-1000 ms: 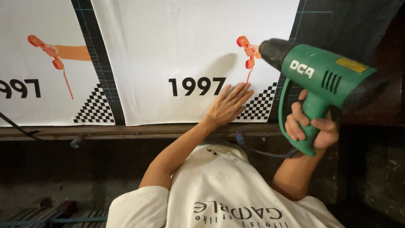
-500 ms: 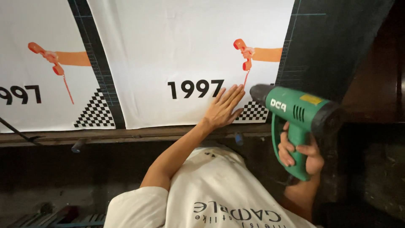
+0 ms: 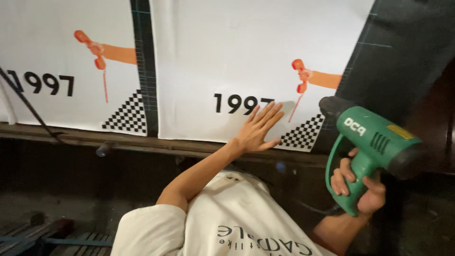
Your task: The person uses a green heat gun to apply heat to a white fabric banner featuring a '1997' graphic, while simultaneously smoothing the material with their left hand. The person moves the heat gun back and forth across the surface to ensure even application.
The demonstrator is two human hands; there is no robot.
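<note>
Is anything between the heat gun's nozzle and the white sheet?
Nothing visible. The heat gun in the right hand has open space up to the sheet; the left hand lies flat on the sheet, left of the nozzle.

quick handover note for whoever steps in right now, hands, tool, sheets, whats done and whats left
Left hand: open, flat on the middle sheet, near its lower edge beside the checkered corner.
Right hand: gripping the handle of the green heat gun, nozzle aimed toward the sheet's lower right corner, held just off it.
Sheets: middle sheet and a second one to its left hang on the dark board above a ledge; both look flat.
Done: both sheets are up.
Left: likely the lower right corner under the gun; whether it is stuck down cannot be told.
</note>
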